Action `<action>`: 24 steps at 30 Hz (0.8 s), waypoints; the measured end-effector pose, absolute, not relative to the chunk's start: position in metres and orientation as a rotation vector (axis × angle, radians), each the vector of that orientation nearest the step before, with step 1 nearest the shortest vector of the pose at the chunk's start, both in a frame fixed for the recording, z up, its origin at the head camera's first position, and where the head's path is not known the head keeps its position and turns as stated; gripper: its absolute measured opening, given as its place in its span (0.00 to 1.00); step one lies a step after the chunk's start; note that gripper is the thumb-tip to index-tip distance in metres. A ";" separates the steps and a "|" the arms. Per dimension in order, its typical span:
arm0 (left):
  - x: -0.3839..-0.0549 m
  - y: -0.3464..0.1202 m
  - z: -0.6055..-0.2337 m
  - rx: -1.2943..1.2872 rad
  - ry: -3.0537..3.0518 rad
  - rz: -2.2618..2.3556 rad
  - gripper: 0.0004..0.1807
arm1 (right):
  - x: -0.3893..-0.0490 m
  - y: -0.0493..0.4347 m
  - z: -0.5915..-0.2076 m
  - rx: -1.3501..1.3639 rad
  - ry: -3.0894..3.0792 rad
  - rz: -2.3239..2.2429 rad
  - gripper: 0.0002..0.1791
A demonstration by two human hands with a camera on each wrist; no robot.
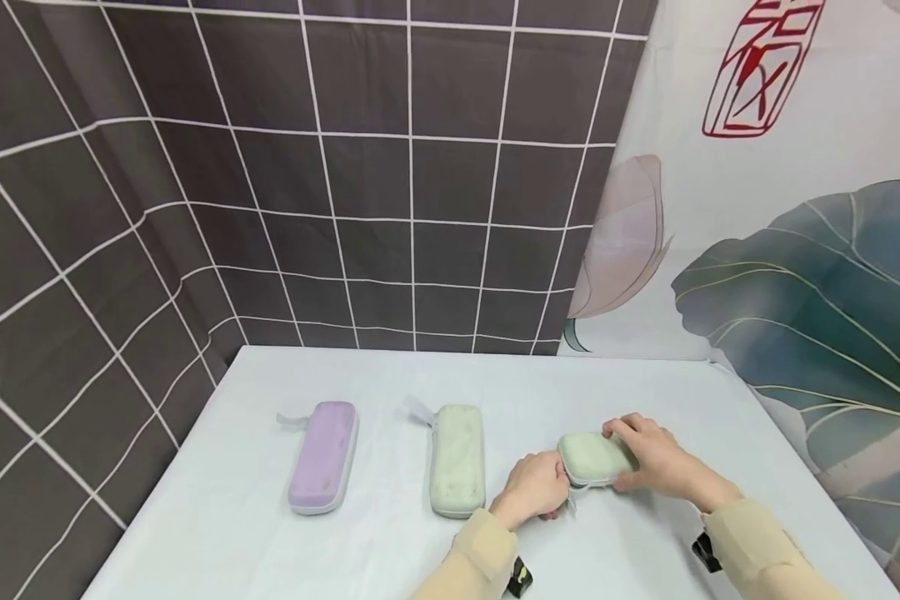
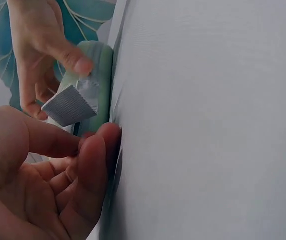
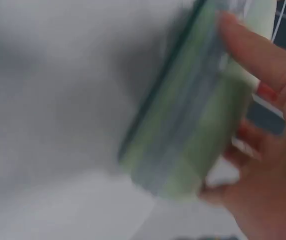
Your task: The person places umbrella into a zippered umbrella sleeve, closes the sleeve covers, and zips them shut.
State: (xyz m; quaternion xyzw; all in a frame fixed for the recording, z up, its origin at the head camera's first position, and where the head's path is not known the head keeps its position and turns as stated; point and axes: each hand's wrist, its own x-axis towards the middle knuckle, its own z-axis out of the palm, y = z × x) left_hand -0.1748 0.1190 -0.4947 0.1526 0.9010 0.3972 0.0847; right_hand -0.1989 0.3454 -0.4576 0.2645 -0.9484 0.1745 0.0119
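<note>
A light green zippered case [image 1: 591,454] lies at a slant on the right half of the white table, between both hands. My right hand [image 1: 654,460] grips its right end, with thumb on the near side and fingers over the far side; the blurred right wrist view shows the thumb along the grey zipper band [image 3: 175,117]. At the left end, my left hand [image 1: 534,485] has curled fingers, thumb and index pinching at the zipper edge. The pinched bit is hidden by the fingertips. A grey fabric tab [image 2: 70,106] sticks out just above them in the left wrist view.
Left of the hands, a second green case [image 1: 457,462] lies lengthwise on the white table [image 1: 375,550], with a purple case [image 1: 324,457] farther left. Each has a pale strap at its far end. A dark gridded cloth [image 1: 367,175] hangs behind.
</note>
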 end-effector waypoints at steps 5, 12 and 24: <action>-0.177 0.120 -0.496 0.413 2.657 1.223 0.17 | -0.201 0.362 -0.453 0.966 -3.006 0.617 0.37; -0.185 0.118 -0.494 0.358 2.618 1.334 0.17 | -0.202 0.365 -0.455 0.933 -2.968 0.456 0.37; -0.196 0.125 -0.506 0.200 2.578 1.488 0.14 | -0.190 0.352 -0.460 0.623 -3.096 0.361 0.37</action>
